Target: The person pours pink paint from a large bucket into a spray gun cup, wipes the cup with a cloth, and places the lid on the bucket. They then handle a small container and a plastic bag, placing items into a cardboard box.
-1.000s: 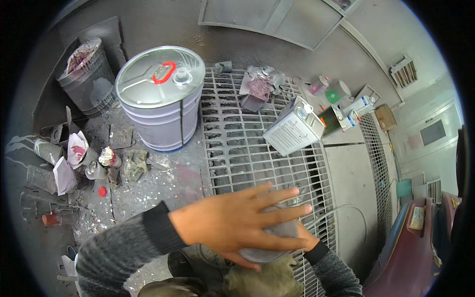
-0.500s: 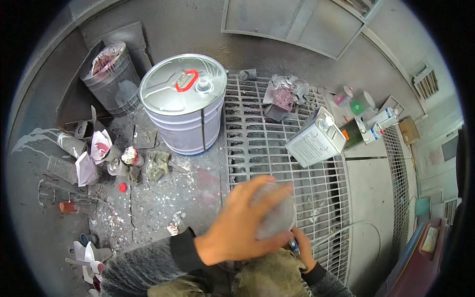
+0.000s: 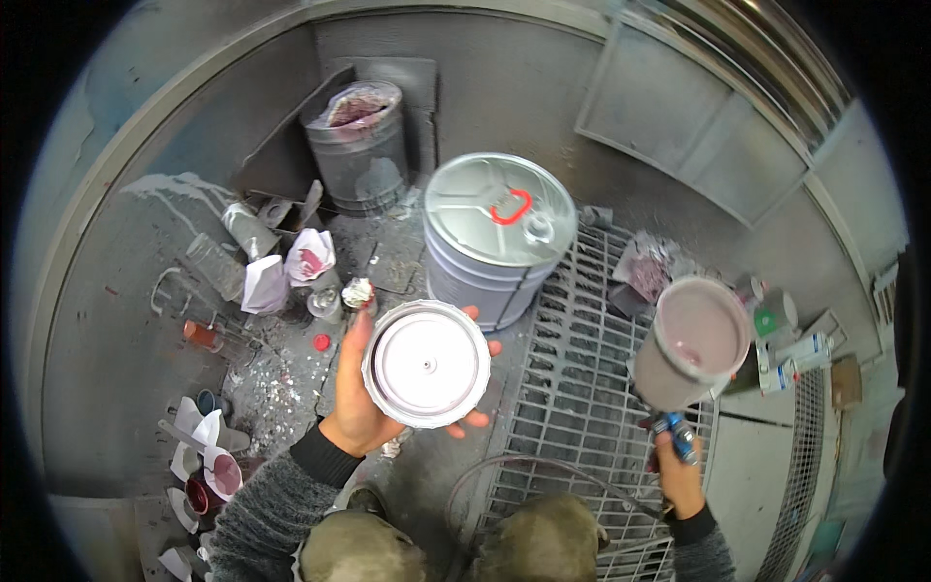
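Note:
My left hand [image 3: 355, 393] grips a round white screw lid [image 3: 427, 364] from below and behind, with fingertips showing past its right edge. The lid's pale inner face with a small centre spot is turned up toward me. Off to the right, my right hand [image 3: 681, 485] is closed round a spray gun [image 3: 677, 438] with blue and metal fittings; its grip is mostly hidden by the fingers. On top of the gun sits a translucent paint cup [image 3: 669, 369], uncovered and tilted, with a pinkish film and a little pink liquid visible inside. Lid and cup are well apart.
A large pale drum [image 3: 485, 291] with a red handle stands ahead. Behind it is a waste bin [image 3: 354, 160]. Paint-stained cups with paper [image 3: 264, 286] and a red cap [image 3: 321, 342] lie at left. A hose [image 3: 543, 463] crosses the floor grating [image 3: 582, 339].
The lid has come off the cup and moved left in my left hand. My right hand has carried the spray gun rightward. The whole view has swung, shifting the drum right.

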The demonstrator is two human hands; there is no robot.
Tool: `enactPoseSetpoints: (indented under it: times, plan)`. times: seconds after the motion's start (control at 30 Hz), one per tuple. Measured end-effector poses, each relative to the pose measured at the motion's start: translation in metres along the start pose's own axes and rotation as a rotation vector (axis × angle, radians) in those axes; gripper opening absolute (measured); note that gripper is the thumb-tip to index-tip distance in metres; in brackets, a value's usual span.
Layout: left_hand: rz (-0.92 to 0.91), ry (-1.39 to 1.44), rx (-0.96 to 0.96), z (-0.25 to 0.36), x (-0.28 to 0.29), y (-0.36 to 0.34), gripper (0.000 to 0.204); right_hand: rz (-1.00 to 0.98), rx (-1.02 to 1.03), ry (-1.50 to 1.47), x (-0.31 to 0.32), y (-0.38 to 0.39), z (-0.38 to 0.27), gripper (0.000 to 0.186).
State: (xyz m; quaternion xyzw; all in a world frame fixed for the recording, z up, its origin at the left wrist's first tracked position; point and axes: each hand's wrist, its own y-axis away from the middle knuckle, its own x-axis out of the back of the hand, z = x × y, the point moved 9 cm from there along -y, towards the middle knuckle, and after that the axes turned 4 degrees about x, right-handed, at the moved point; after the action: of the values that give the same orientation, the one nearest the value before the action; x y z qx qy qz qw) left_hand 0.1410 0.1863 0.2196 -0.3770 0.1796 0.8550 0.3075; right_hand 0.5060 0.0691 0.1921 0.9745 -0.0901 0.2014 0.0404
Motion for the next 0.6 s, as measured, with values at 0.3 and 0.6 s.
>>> enactPoseSetpoints:
  times: [0.3, 0.6]
  plan:
    - [0.435, 0.085, -0.09, -0.046, 0.16, 0.09, 0.096, -0.189, -0.059, 0.417, -0.095, -0.131, -0.168, 0.041]
    - [0.739, 0.34, -0.006, -0.162, 0.281, 0.198, 0.069, -0.42, -0.015, 0.761, -0.297, -0.215, -0.237, 0.049]
